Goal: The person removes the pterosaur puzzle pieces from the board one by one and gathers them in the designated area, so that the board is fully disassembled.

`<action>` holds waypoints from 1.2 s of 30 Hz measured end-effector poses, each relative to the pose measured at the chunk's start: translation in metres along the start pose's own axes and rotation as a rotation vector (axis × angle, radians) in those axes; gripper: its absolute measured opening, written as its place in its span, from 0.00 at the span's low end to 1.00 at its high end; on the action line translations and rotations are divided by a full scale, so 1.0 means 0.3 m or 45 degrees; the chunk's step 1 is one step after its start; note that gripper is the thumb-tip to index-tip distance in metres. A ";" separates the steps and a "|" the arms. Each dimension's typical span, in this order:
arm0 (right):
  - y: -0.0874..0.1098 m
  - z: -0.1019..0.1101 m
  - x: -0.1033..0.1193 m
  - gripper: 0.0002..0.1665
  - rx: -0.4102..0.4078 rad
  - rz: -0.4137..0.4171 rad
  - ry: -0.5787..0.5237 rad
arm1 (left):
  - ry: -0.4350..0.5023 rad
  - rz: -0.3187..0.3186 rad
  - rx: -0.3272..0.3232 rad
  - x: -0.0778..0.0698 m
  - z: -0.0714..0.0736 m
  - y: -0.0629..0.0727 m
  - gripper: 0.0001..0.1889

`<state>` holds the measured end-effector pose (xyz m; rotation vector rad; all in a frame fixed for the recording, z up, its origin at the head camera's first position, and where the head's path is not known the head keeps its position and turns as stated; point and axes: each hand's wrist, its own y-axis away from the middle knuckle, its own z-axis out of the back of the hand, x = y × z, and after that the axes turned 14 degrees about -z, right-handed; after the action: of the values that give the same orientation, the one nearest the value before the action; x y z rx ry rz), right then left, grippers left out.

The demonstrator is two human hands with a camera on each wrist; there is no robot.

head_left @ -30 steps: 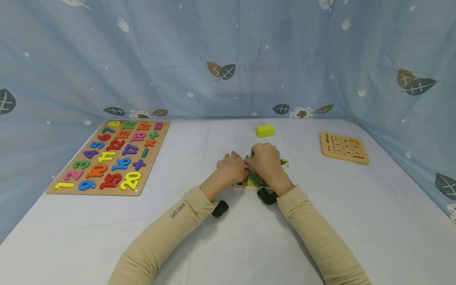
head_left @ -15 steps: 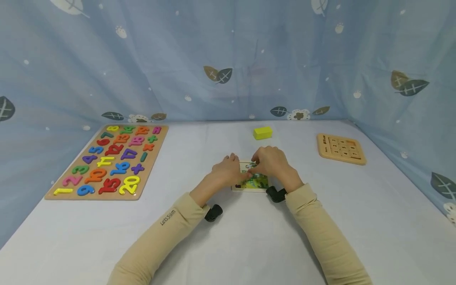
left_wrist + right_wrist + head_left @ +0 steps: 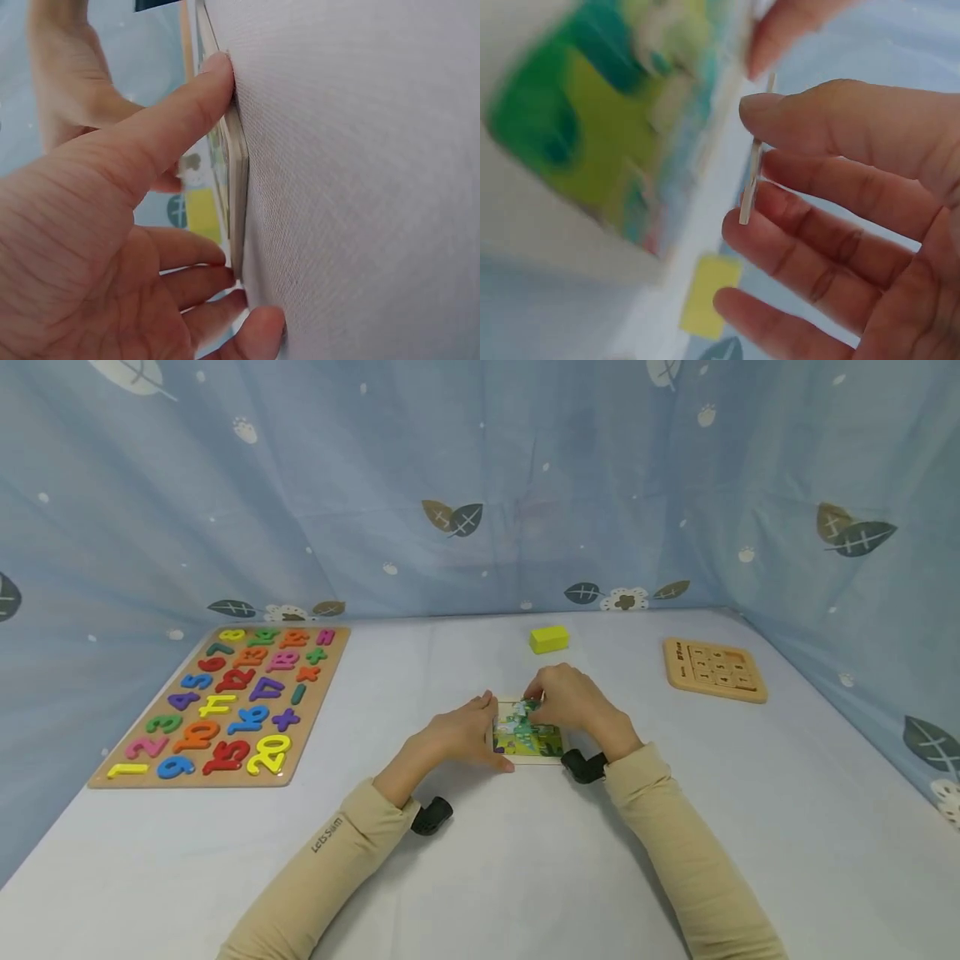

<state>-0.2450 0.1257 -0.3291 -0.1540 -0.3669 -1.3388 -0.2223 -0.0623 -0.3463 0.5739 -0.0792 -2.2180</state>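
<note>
In the head view a small picture puzzle board (image 3: 540,761) with a light wooden frame and a green and yellow picture lies between both hands. My left hand (image 3: 456,733) spans its left side, thumb at the front edge. The left wrist view has the thumb (image 3: 172,120) on the board's edge and the loosely spread fingers reaching its far corner. Over the board's back right, my right hand (image 3: 572,700) pinches a thin puzzle piece (image 3: 748,196), seen edge-on in the right wrist view between thumb and fingers. Its picture side is hidden there.
A yellow block (image 3: 550,639) lies behind the board. To the left is a large wooden board of coloured numbers (image 3: 300,752); a wooden number slide puzzle (image 3: 678,670) lies at the right. Blue patterned curtain (image 3: 525,460) hangs along the table's back and sides.
My left hand has drawn left and towards me, its thumb coming off the picture to the front edge. More of the board shows. My right hand remains over the board's back right.
</note>
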 end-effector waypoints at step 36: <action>0.045 0.128 -0.332 0.18 0.078 -0.249 -0.024 | -0.003 -0.028 -0.014 0.001 0.001 0.008 0.57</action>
<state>-0.2567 0.2328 -0.3263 -0.0811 -0.4467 -1.5180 -0.2209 -0.0640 -0.3456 0.5684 -0.0620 -2.2390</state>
